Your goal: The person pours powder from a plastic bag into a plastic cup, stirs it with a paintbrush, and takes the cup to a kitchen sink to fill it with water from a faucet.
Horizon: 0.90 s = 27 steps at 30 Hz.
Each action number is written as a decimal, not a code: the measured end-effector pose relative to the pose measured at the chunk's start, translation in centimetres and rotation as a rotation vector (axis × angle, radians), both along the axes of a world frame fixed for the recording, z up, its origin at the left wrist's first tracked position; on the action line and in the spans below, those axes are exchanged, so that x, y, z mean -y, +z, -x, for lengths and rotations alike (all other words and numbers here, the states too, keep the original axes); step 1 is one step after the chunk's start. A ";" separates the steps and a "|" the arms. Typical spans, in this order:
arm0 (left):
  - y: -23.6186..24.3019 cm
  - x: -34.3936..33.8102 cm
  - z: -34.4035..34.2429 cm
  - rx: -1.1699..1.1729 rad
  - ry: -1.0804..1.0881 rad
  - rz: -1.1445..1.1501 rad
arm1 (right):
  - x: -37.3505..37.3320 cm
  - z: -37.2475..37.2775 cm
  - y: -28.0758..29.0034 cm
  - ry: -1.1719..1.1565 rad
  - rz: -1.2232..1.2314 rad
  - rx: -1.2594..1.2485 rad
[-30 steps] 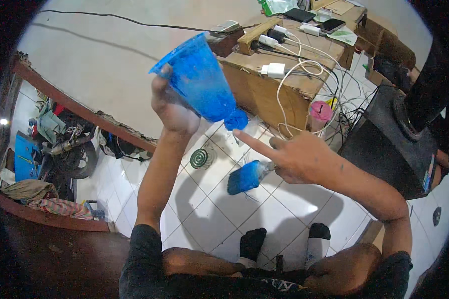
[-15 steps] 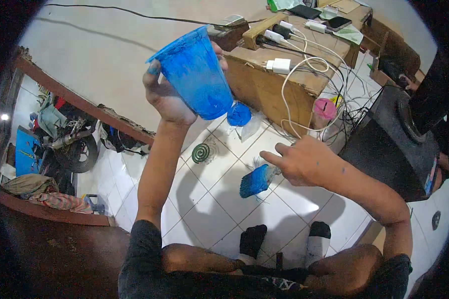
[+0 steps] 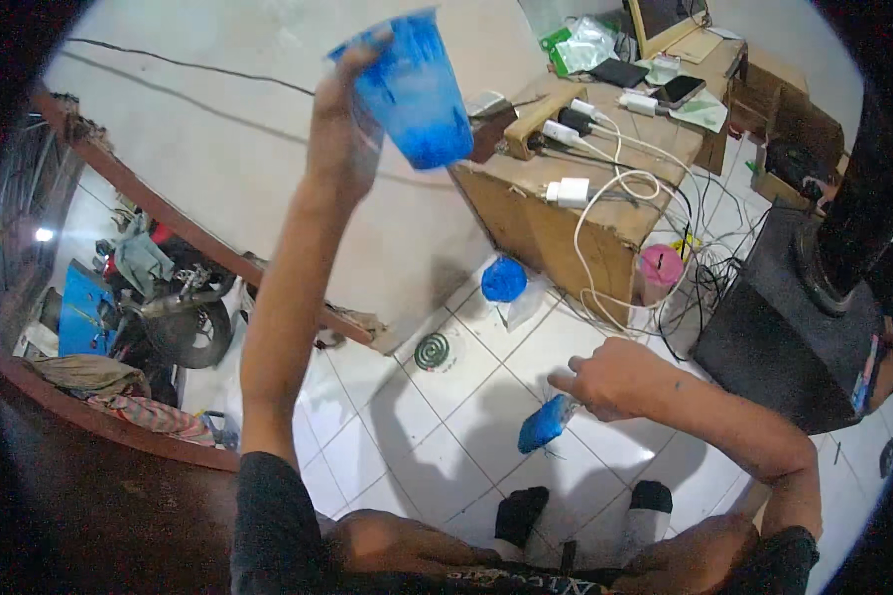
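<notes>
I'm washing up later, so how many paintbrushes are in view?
1: the blue-coated paintbrush, in the right hand, bristles toward the lower left. Others may be hidden.

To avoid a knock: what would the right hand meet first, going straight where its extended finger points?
Probably the green spiral coil on the white tiled floor, left of the right hand; depth is unclear, so the hand might pass above.

Tapered translucent blue plastic cup (image 3: 422, 114), smooth under streaky colour; blue-coated paintbrush (image 3: 542, 426), bristles rough. White square floor tiles (image 3: 446, 392), glossy, reflecting light. Brown box-shaped wooden table (image 3: 556, 223), matt, worn along its edge. White block-shaped charger (image 3: 568, 191), smooth plastic. Red-and-white striped cloth (image 3: 154, 420), matt, creased. Pale wall (image 3: 218, 169), matt.
</notes>
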<state>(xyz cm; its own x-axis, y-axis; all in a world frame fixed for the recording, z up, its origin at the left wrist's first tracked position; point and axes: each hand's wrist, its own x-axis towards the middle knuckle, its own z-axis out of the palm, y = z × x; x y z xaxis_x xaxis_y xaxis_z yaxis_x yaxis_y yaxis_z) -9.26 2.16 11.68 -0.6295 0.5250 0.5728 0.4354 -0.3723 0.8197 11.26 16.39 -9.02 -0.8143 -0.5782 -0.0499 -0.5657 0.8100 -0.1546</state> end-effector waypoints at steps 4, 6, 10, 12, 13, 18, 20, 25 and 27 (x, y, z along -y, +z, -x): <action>6.8 -2.0 1.6 -0.159 0.049 0.029 | -0.6 -0.4 -2.3 0.067 0.156 -0.122; 9.5 -2.6 1.6 -0.085 0.004 0.038 | -0.2 -0.8 -2.0 0.089 0.133 -0.085; 12.8 -2.9 1.8 -0.119 -0.004 -0.075 | 0.2 -1.7 -1.9 0.140 0.134 -0.046; 13.4 -2.7 1.8 -0.139 -0.016 -0.133 | 0.0 -2.3 -2.3 0.163 0.122 -0.012; 13.6 -2.7 1.6 -0.143 -0.033 -0.182 | -0.5 -2.7 -3.2 0.214 0.162 -0.030; 12.0 -2.3 -2.5 -0.132 0.033 -0.207 | -0.6 -4.5 -9.2 0.299 0.200 -0.090; 10.3 -1.8 -4.0 -0.148 0.084 -0.195 | -0.7 -5.2 -8.1 0.322 0.056 -0.012; 7.2 -1.2 -5.8 -0.306 0.430 -0.116 | -0.9 -5.6 -6.4 0.307 0.112 0.039; 6.9 -1.5 -6.3 -0.328 0.413 -0.112 | -1.1 -6.1 -5.8 0.225 0.071 0.029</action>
